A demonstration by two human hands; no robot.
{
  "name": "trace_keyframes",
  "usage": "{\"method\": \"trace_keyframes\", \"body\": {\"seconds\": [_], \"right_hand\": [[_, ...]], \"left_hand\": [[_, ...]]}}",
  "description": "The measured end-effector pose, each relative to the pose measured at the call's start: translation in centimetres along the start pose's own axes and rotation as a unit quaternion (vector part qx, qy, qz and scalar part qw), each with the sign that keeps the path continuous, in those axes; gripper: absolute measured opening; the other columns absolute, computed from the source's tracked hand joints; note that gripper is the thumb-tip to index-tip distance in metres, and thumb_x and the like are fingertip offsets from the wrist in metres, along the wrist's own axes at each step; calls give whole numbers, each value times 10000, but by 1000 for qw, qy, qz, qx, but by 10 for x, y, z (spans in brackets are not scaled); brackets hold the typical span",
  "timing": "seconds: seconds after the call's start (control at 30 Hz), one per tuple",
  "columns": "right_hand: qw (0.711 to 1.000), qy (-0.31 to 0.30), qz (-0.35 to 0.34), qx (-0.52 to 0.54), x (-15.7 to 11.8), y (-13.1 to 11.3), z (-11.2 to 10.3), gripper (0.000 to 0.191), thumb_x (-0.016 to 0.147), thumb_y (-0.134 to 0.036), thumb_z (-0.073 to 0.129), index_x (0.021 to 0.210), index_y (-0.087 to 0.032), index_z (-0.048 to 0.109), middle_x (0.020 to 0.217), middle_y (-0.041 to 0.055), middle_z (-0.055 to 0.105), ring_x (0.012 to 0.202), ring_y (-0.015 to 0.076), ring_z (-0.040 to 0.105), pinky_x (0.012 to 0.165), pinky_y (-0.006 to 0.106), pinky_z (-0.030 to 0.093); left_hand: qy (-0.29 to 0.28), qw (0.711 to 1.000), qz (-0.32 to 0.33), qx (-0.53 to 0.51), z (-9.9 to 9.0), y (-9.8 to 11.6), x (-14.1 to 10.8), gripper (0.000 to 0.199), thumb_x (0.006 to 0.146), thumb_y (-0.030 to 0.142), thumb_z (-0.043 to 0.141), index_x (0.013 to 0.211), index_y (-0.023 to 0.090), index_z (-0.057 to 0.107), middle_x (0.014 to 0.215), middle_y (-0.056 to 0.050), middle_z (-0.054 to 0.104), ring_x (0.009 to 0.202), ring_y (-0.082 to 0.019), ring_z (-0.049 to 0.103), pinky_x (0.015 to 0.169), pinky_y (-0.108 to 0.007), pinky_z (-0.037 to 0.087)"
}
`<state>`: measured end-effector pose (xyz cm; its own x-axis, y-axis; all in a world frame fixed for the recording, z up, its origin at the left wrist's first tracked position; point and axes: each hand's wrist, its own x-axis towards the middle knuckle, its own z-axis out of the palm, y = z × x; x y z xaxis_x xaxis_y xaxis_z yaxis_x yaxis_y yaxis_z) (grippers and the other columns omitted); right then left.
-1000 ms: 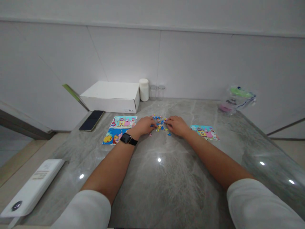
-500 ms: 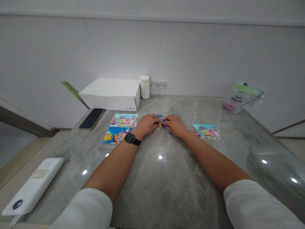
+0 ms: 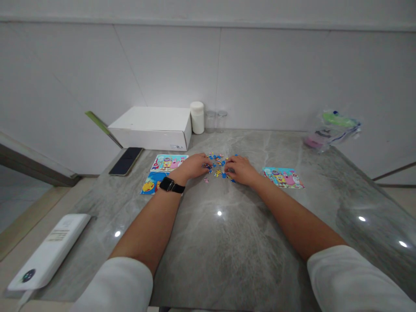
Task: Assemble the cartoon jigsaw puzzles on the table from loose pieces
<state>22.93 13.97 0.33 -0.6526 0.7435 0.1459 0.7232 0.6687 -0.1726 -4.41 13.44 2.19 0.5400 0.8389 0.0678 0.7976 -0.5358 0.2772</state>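
Observation:
Small puzzle pieces (image 3: 218,173) in yellow, blue and pink lie in a loose pile on the grey table, between my two hands. My left hand (image 3: 195,166), with a black watch at its wrist, rests at the pile's left side. Its fingers are apart and touch the pieces there. At the right side my right hand (image 3: 239,170) bends its fingers loosely down over other pieces, holding none that I can see. The fingertips of both hands are partly hidden. A picture card (image 3: 169,162) and a blue picture card (image 3: 151,183) lie left of my left hand, partly covered by it.
Another picture card (image 3: 283,178) lies right of my right forearm. At the back stand a white box (image 3: 149,130), a white bottle (image 3: 197,119) and two clear glass jars (image 3: 216,122). A phone (image 3: 126,161), a white device (image 3: 50,251) and a plastic bag (image 3: 333,130) lie near the edges.
My hands have moved apart, the left one outward to the left and the right one slightly rightward. More of the puzzle pieces now show between them, spread wider.

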Motion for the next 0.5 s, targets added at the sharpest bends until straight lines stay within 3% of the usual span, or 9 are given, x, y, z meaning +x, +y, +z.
{"method": "trace_keyframes", "body": {"seconds": [0.17, 0.37, 0.5], "right_hand": [[1000, -4, -6, 6, -2, 1, 0, 256, 978, -314, 670, 1209, -295, 779, 1297, 91, 684, 1216, 272, 597, 1033, 402, 406], [1000, -11, 2, 0, 0, 5, -4, 141, 943, -324, 714, 1045, -244, 769, 1187, 88, 714, 1151, 257, 624, 968, 362, 423], [999, 35, 30, 4, 1, 10, -3, 121, 961, -294, 675, 1018, -234, 763, 1157, 85, 725, 1117, 253, 633, 982, 361, 414]], "left_hand": [[-15, 1000, 11, 12, 2, 3, 1, 248, 902, 235, 694, 1114, 248, 821, 1136, -72, 709, 1045, -217, 676, 973, -306, 519], [-25, 1000, -7, 5, -6, 0, -2, 161, 871, 228, 713, 991, 219, 821, 1115, -76, 715, 1001, -205, 683, 963, -290, 528], [-57, 998, -22, -25, -10, -5, -7, 170, 851, 251, 701, 961, 230, 829, 1098, -53, 740, 970, -200, 694, 940, -280, 541]]}}
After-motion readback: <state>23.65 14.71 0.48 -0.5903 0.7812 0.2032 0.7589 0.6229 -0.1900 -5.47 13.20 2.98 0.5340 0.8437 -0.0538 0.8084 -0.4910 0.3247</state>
